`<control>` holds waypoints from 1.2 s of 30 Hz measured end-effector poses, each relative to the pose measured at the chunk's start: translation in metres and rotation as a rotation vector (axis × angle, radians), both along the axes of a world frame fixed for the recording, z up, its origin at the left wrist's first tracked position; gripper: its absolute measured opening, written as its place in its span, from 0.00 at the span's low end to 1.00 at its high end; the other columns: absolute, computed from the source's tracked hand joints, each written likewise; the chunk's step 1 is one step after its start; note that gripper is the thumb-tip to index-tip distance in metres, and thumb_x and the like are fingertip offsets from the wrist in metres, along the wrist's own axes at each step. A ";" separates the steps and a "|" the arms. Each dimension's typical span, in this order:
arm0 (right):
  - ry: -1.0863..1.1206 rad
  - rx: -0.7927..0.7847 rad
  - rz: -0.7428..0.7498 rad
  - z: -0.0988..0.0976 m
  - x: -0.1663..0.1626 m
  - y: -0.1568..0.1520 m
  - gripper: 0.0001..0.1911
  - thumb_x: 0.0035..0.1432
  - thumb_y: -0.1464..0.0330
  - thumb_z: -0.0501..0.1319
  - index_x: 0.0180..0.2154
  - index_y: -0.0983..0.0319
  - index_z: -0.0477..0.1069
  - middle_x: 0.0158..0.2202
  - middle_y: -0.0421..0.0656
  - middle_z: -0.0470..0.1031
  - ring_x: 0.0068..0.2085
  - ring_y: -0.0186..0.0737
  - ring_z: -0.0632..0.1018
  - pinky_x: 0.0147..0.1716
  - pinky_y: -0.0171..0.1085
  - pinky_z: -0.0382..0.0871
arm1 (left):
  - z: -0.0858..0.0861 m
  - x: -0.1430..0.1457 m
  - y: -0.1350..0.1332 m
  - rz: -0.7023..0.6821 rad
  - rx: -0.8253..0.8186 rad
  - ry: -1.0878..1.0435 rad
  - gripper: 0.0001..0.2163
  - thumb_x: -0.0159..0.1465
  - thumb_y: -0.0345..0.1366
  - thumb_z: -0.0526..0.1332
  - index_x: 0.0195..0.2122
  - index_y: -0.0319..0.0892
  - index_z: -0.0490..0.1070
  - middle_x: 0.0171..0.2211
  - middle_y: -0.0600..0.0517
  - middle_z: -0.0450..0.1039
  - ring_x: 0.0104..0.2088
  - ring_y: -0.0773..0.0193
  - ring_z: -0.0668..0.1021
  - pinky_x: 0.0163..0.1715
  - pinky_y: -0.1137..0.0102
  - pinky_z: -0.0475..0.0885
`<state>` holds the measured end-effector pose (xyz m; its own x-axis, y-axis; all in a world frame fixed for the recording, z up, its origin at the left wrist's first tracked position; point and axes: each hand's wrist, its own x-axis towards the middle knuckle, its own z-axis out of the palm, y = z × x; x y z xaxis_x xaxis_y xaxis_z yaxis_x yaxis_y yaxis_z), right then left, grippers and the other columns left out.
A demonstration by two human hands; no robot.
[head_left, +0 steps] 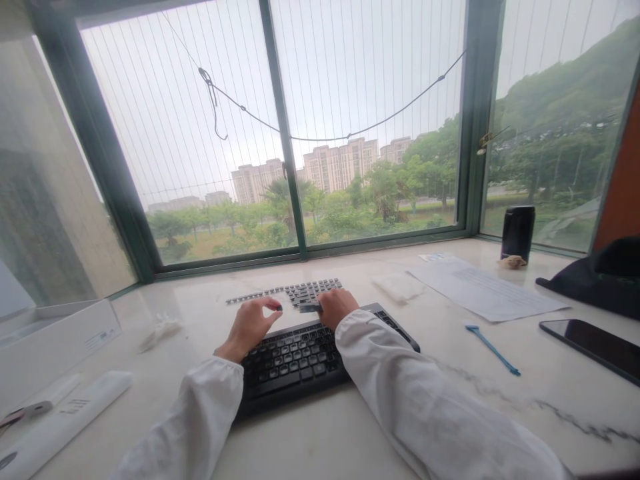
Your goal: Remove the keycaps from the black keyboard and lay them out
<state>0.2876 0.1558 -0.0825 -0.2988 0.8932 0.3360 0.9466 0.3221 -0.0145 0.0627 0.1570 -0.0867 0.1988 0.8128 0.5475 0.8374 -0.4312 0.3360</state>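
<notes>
A black keyboard (287, 370) lies tilted on the white tabletop between my forearms. My left hand (254, 323) is over its far left part, thumb and forefinger pinching a small dark keycap (279, 308). My right hand (336, 308) is closed around a dark, flat, narrow piece (310, 307) above the keyboard's far edge. Its exact kind is not clear, and the fingers hide one end. Beyond both hands, grey keycaps (315, 288) are laid out in rows. My right sleeve covers part of the keyboard's right side.
On the right lie a blue strip-shaped tool (493, 349), a phone (595, 347), paper sheets (485, 290) and a clear plastic bag (400, 285). A black can (518, 233) stands near the window. At left are a white box (65, 340) and a long white package (75, 417).
</notes>
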 end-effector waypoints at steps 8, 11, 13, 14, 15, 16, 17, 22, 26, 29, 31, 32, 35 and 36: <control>0.042 -0.025 0.017 -0.004 0.000 0.007 0.14 0.52 0.68 0.54 0.35 0.66 0.75 0.34 0.53 0.76 0.34 0.46 0.77 0.33 0.40 0.68 | -0.001 -0.002 -0.001 0.093 0.070 0.128 0.08 0.54 0.40 0.60 0.34 0.46 0.75 0.33 0.56 0.78 0.36 0.60 0.78 0.40 0.69 0.69; 0.059 -0.046 -0.004 -0.005 0.001 0.009 0.13 0.51 0.69 0.55 0.37 0.66 0.75 0.35 0.54 0.76 0.36 0.47 0.77 0.34 0.40 0.69 | 0.001 -0.002 0.001 0.113 0.089 0.159 0.09 0.54 0.41 0.59 0.34 0.47 0.75 0.33 0.55 0.78 0.36 0.60 0.78 0.40 0.69 0.68; 0.075 -0.074 -0.017 -0.007 0.001 0.011 0.14 0.50 0.69 0.56 0.38 0.65 0.75 0.36 0.54 0.76 0.37 0.47 0.77 0.35 0.40 0.69 | 0.006 -0.004 0.007 0.128 0.081 0.186 0.10 0.55 0.42 0.59 0.35 0.47 0.75 0.33 0.56 0.78 0.36 0.60 0.78 0.40 0.69 0.68; 0.083 -0.082 -0.021 -0.007 0.001 0.011 0.14 0.50 0.69 0.56 0.38 0.65 0.75 0.36 0.54 0.76 0.38 0.47 0.77 0.36 0.40 0.69 | 0.009 -0.005 0.012 0.134 0.066 0.203 0.10 0.54 0.42 0.59 0.34 0.48 0.75 0.33 0.56 0.78 0.36 0.61 0.78 0.40 0.69 0.68; 0.090 -0.087 -0.020 -0.008 0.001 0.012 0.14 0.50 0.69 0.56 0.38 0.65 0.75 0.37 0.54 0.76 0.38 0.47 0.77 0.36 0.40 0.69 | 0.012 -0.006 0.018 0.139 0.041 0.222 0.10 0.54 0.42 0.59 0.34 0.48 0.75 0.32 0.56 0.77 0.36 0.61 0.78 0.39 0.70 0.69; 0.094 -0.086 -0.017 -0.008 0.000 0.012 0.14 0.50 0.69 0.56 0.38 0.65 0.75 0.37 0.54 0.76 0.38 0.46 0.77 0.36 0.40 0.69 | 0.015 -0.007 0.026 0.137 0.007 0.241 0.09 0.54 0.42 0.59 0.34 0.48 0.75 0.32 0.56 0.77 0.36 0.61 0.78 0.38 0.71 0.69; 0.094 -0.084 -0.014 -0.008 0.000 0.012 0.14 0.50 0.69 0.56 0.38 0.65 0.75 0.37 0.54 0.76 0.38 0.46 0.77 0.35 0.40 0.69 | 0.018 -0.008 0.035 0.129 -0.036 0.257 0.09 0.53 0.42 0.60 0.33 0.47 0.75 0.32 0.56 0.77 0.35 0.62 0.78 0.37 0.71 0.69; 0.095 -0.073 0.007 -0.007 -0.002 0.011 0.13 0.50 0.69 0.57 0.37 0.64 0.74 0.37 0.52 0.76 0.37 0.46 0.77 0.34 0.40 0.70 | 0.024 -0.006 0.085 0.125 -0.312 0.251 0.11 0.53 0.40 0.61 0.36 0.44 0.75 0.34 0.54 0.77 0.20 0.71 0.74 0.22 0.76 0.68; 0.094 -0.093 0.012 -0.005 0.001 0.010 0.13 0.51 0.69 0.56 0.38 0.65 0.74 0.36 0.53 0.76 0.38 0.46 0.77 0.34 0.40 0.70 | 0.017 -0.001 0.121 0.190 -0.392 0.292 0.10 0.53 0.37 0.62 0.35 0.42 0.75 0.32 0.53 0.77 0.19 0.72 0.73 0.21 0.77 0.67; 0.104 -0.099 0.007 -0.004 0.005 0.010 0.12 0.51 0.69 0.56 0.37 0.65 0.74 0.35 0.53 0.76 0.37 0.46 0.77 0.33 0.41 0.71 | 0.008 0.001 0.141 0.236 -0.423 0.326 0.09 0.52 0.36 0.63 0.35 0.42 0.75 0.32 0.52 0.77 0.18 0.72 0.73 0.22 0.76 0.67; 0.113 -0.098 -0.004 -0.004 0.006 0.012 0.12 0.51 0.69 0.57 0.37 0.65 0.74 0.34 0.52 0.76 0.36 0.46 0.77 0.33 0.41 0.71 | 0.003 0.002 0.150 0.248 -0.428 0.335 0.09 0.51 0.36 0.64 0.35 0.42 0.75 0.31 0.51 0.77 0.18 0.71 0.73 0.23 0.76 0.68; 0.117 -0.092 -0.010 -0.004 0.006 0.012 0.12 0.50 0.69 0.57 0.37 0.65 0.74 0.34 0.52 0.76 0.36 0.46 0.77 0.33 0.41 0.71 | 0.001 0.002 0.154 0.248 -0.428 0.337 0.09 0.51 0.36 0.64 0.35 0.42 0.75 0.31 0.51 0.77 0.18 0.71 0.73 0.23 0.75 0.68; 0.125 -0.074 -0.021 -0.006 0.006 0.015 0.11 0.49 0.69 0.58 0.35 0.64 0.74 0.35 0.52 0.76 0.36 0.46 0.77 0.32 0.41 0.71 | -0.002 0.002 0.161 0.244 -0.429 0.339 0.09 0.51 0.35 0.64 0.35 0.42 0.75 0.30 0.51 0.77 0.18 0.71 0.74 0.24 0.75 0.68; 0.126 -0.071 -0.022 -0.007 0.005 0.016 0.11 0.49 0.69 0.58 0.35 0.64 0.74 0.35 0.52 0.76 0.36 0.46 0.77 0.33 0.40 0.71 | -0.003 0.002 0.163 0.241 -0.429 0.339 0.09 0.51 0.35 0.64 0.35 0.41 0.75 0.30 0.50 0.77 0.18 0.71 0.74 0.24 0.75 0.68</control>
<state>0.2927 0.1717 -0.0893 -0.2380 0.9219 0.3057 0.9427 0.2950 -0.1557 0.0650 0.3200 -0.0896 0.0876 0.9913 0.0985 0.9858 -0.1006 0.1348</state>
